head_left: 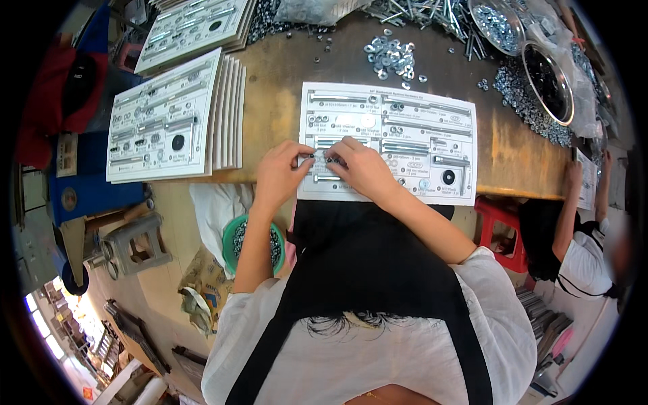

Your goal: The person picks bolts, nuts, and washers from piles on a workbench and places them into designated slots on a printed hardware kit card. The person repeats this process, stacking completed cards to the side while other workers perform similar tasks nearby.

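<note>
A white printed card (418, 102) lies at the table's front edge, with long bolts, nuts and washers set on it in outlined boxes. Among them are a long bolt (432, 125) at the upper right and a black round washer (448, 177) at the lower right. My left hand (287, 170) rests at the card's left edge, thumb and fingertips brought together over small hardware. Just beside it my right hand (364, 169) reaches across the card with fingers curled down and pinched. Whatever small piece either hand pinches is hidden by the fingertips.
Filled cards (162, 121) are stacked at the left, with another stack (192, 30) behind. Loose washers (391, 57), a heap of long bolts (432, 17), nuts (530, 94) and a metal bowl of black pieces (548, 82) lie beyond. A co-worker (587, 250) handles a card at right.
</note>
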A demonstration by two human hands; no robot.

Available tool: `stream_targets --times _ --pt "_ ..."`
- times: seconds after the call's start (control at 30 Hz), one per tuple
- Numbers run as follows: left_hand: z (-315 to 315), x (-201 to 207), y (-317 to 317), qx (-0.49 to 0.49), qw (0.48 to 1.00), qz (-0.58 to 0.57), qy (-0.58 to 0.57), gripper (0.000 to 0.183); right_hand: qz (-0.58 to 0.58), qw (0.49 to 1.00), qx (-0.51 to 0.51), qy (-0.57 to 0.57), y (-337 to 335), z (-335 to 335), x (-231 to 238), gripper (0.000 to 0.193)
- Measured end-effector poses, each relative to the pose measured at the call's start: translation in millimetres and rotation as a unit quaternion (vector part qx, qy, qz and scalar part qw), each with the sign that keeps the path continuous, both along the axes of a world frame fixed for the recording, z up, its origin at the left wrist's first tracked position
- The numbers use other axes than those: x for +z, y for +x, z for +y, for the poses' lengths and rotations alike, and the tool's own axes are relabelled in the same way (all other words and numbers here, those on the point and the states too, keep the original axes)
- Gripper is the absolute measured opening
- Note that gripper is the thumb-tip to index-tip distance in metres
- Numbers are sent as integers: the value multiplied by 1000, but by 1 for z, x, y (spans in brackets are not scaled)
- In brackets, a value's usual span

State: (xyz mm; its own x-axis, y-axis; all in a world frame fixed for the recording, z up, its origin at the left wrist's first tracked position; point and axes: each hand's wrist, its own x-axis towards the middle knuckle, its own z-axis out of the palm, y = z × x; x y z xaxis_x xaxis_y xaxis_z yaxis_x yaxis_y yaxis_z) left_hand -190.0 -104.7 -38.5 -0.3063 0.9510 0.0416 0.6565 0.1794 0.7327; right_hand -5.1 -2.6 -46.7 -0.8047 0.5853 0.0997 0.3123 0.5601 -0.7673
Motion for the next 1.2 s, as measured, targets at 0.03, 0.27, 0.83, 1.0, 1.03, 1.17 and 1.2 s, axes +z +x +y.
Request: stream_targets --times 0.03,0.27,0.83,1.0,1.03,1.17,1.2 --pt "-1 -5 5 -15 998 41 34 18 -4 1000 -8 12 1 -2 -6 16" --pt "0 -3 10 -9 999 49 20 18 13 999 -43 -16 -10 -2 -1 14" --pt "246 -36 -80 74 984 134 92 15 38 990 -139 1 -122 200 -35 14" --pt "250 -44 -88 29 985 136 98 18 33 993 -90 70 -110 193 -30 20" --pt "247 -46 -92 57 984 104 130 21 39 993 -81 75 -112 185 -26 21" --pt "236 -48 -92 90 971 -163 152 24 19 993 -74 90 -130 172 -35 22" --pt "235 -41 -89 102 950 -253 152 21 2 990 -92 105 -132 172 -32 21"
